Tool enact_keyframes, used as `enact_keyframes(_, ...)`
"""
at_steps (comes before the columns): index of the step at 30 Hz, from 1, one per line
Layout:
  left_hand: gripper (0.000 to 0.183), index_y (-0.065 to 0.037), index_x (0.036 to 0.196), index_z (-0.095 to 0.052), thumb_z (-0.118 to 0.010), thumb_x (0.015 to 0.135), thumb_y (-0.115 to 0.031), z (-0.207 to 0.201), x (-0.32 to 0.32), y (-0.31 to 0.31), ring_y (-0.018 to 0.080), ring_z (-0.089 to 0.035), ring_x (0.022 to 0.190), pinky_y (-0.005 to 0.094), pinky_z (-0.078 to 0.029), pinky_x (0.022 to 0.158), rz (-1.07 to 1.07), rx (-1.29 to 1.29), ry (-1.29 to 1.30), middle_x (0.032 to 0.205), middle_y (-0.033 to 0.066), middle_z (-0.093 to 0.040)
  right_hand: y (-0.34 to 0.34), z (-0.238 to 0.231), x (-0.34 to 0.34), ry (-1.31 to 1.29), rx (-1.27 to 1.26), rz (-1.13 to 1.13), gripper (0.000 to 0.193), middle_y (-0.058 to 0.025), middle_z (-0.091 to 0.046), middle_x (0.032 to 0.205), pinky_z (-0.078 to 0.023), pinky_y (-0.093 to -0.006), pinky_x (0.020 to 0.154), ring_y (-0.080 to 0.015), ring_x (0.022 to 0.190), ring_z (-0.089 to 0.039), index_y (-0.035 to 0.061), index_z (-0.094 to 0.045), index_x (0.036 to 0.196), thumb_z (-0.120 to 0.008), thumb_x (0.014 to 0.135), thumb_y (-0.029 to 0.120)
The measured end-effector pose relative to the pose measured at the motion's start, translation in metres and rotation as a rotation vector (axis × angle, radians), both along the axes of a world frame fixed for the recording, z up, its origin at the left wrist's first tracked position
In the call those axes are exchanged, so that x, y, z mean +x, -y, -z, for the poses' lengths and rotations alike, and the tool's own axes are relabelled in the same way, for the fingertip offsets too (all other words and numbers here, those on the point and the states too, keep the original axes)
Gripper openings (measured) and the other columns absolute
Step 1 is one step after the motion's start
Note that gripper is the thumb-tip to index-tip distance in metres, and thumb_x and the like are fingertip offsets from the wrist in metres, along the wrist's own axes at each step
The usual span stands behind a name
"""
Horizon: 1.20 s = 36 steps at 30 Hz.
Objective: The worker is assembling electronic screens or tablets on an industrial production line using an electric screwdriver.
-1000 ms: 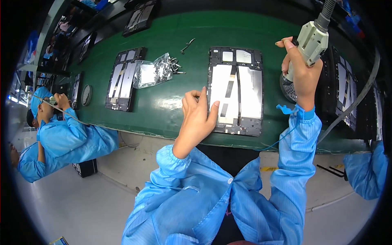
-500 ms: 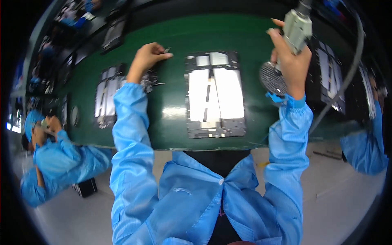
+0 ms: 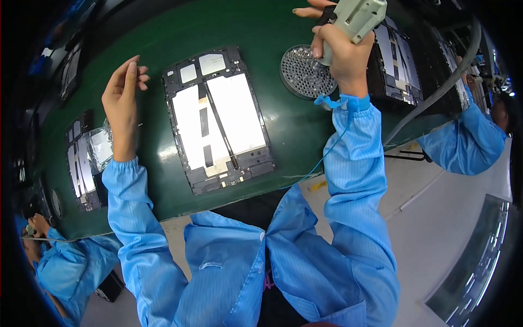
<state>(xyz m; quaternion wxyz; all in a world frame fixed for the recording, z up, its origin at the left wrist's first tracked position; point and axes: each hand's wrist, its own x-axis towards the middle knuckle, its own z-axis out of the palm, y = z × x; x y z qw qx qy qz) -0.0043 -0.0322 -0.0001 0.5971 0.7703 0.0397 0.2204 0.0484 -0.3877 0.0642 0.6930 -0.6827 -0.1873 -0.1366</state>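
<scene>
My right hand (image 3: 348,57) is closed round a pale grey-green electric screwdriver (image 3: 359,19) at the upper right. The tool's lower end is over a round grey dish (image 3: 308,76) pitted with small holes. My left hand (image 3: 122,98) is raised to the left of an opened tablet (image 3: 239,111). Its thumb and fingers are drawn together; anything pinched there is too small to make out. The tablet lies in the middle of the green table, with white battery cells and a dark frame showing. A blue wrist strap (image 3: 354,102) with a thin cord circles my right wrist.
Beside my left wrist lie a clear plastic bag (image 3: 99,147) and another opened tablet (image 3: 79,163). More opened tablets (image 3: 400,65) lie at the right, near a thick grey cable (image 3: 436,92). Co-workers in blue sit at left (image 3: 81,261) and right (image 3: 463,141).
The whole view has turned and shifted, so the tablet sits tilted further left. My left hand has turned upward from its fingers-right pose. The screwdriver stays in my right hand by the dish.
</scene>
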Motion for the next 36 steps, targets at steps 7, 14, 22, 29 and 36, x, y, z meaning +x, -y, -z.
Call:
enact_keyframes(7, 0.034, 0.003, 0.127, -0.060, -0.058, 0.100, -0.017, 0.023, -0.006, -0.004, 0.0102, -0.059, 0.088, 0.0218, -0.049, 0.080, 0.053, -0.127, -0.097, 0.108, 0.0106, -0.067, -0.002, 0.017, -0.001, 0.001, 0.217, -0.159, 0.040, -0.0226, -0.070, 0.099, -0.045, -0.0240, 0.045, -0.0126, 0.047, -0.053, -0.0100, -0.058, 0.115, -0.052, 0.077, 0.000)
enact_keyframes(14, 0.033, 0.001, 0.123, -0.062, -0.063, 0.098, -0.020, 0.022, -0.007, -0.003, 0.0116, -0.062, 0.092, 0.0226, -0.048, 0.084, 0.019, -0.044, -0.097, 0.108, 0.0085, -0.068, -0.009, 0.022, 0.008, 0.005, 0.253, -0.264, 0.020, -0.0193, -0.067, 0.078, -0.045, -0.0316, 0.051, -0.0160, 0.052, -0.053, -0.0097, -0.062, 0.100, -0.053, 0.085, 0.001)
enact_keyframes(22, 0.028, 0.000, 0.117, -0.066, -0.064, 0.097, -0.020, 0.023, -0.009, -0.001, 0.0120, -0.062, 0.091, 0.0238, -0.050, 0.082, -0.011, 0.046, -0.074, 0.105, 0.0070, -0.067, -0.005, 0.038, 0.015, 0.088, 0.113, -0.140, 0.011, -0.0144, -0.049, 0.056, -0.043, -0.0368, 0.049, -0.0235, 0.046, -0.048, -0.0089, -0.055, 0.086, -0.049, 0.084, 0.000)
enact_keyframes(29, 0.031, -0.002, 0.119, -0.066, -0.064, 0.097, -0.023, 0.025, -0.008, -0.002, 0.0124, -0.062, 0.092, 0.0242, -0.049, 0.084, -0.001, 0.074, -0.089, 0.105, 0.0065, -0.067, 0.000, 0.049, 0.025, 0.107, 0.168, -0.224, 0.010, -0.0147, -0.050, 0.056, -0.045, -0.0382, 0.050, -0.0243, 0.047, -0.050, -0.0092, -0.054, 0.080, -0.049, 0.083, -0.001)
enact_keyframes(36, 0.031, -0.003, 0.118, -0.067, -0.065, 0.096, -0.025, 0.023, -0.009, -0.002, 0.0142, -0.063, 0.091, 0.0259, -0.051, 0.084, -0.042, 0.116, -0.098, 0.104, 0.0077, -0.068, 0.003, 0.047, 0.023, 0.051, 0.195, -0.197, 0.009, -0.0147, -0.051, 0.057, -0.046, -0.0397, 0.051, -0.0246, 0.048, -0.052, -0.0090, -0.055, 0.081, -0.050, 0.083, -0.002)
